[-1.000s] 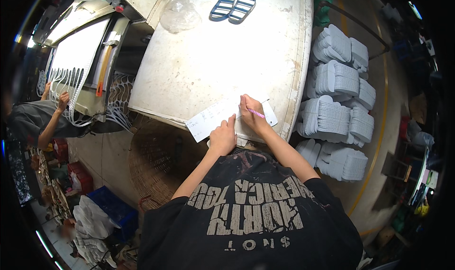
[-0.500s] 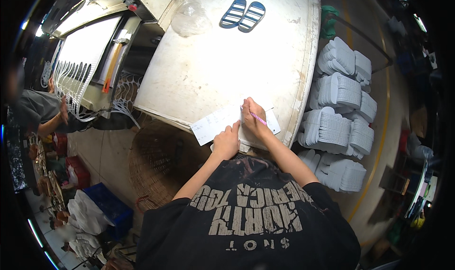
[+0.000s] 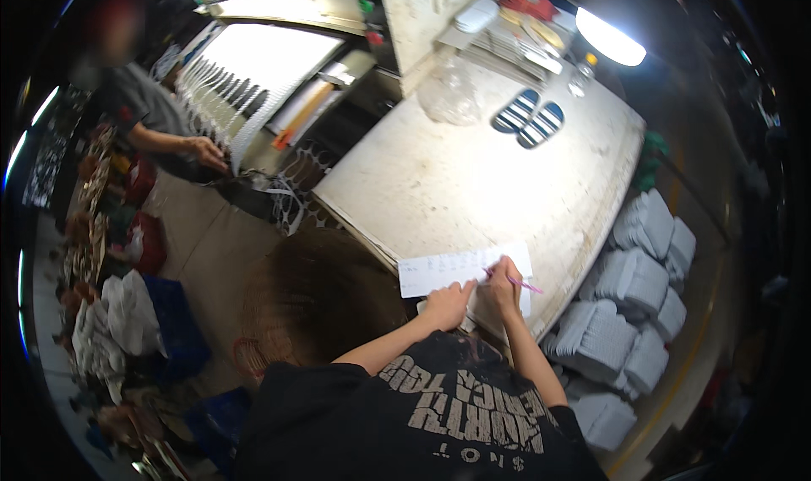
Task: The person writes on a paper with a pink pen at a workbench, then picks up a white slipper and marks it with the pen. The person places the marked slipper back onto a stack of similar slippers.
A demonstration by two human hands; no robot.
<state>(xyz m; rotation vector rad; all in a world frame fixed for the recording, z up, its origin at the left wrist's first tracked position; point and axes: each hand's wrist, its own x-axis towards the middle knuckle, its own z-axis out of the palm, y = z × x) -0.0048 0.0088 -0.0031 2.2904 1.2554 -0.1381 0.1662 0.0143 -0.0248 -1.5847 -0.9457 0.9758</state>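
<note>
A white sheet of paper (image 3: pixel 422 276) with rows of handwriting lies at the near edge of the worn white table (image 3: pixel 405 177). My right hand (image 3: pixel 505 293) is closed around a pink pen (image 3: pixel 527 287), its tip down at the sheet. Beside it, my left hand (image 3: pixel 448 307) rests on the sheet's near edge, index finger stretched out and holding nothing. Part of the sheet is hidden under my hands. Farther back on the table sits a pair of blue-and-white striped slide sandals (image 3: pixel 528 119), apart from both hands.
A crumpled clear plastic bag (image 3: pixel 450 92) and a bottle with a yellow cap (image 3: pixel 583 74) stand toward the back. Stacked grey sole-shaped pieces (image 3: pixel 629 278) fill the right side. At left, a co-worker's hand (image 3: pixel 207 153) is by a machine with white strips. A wicker basket (image 3: pixel 262 312) sits below.
The view has swung, showing more of the table's back and a lamp. The pen tip has come into sight at the sheet. At left, the co-worker has shifted stance.
</note>
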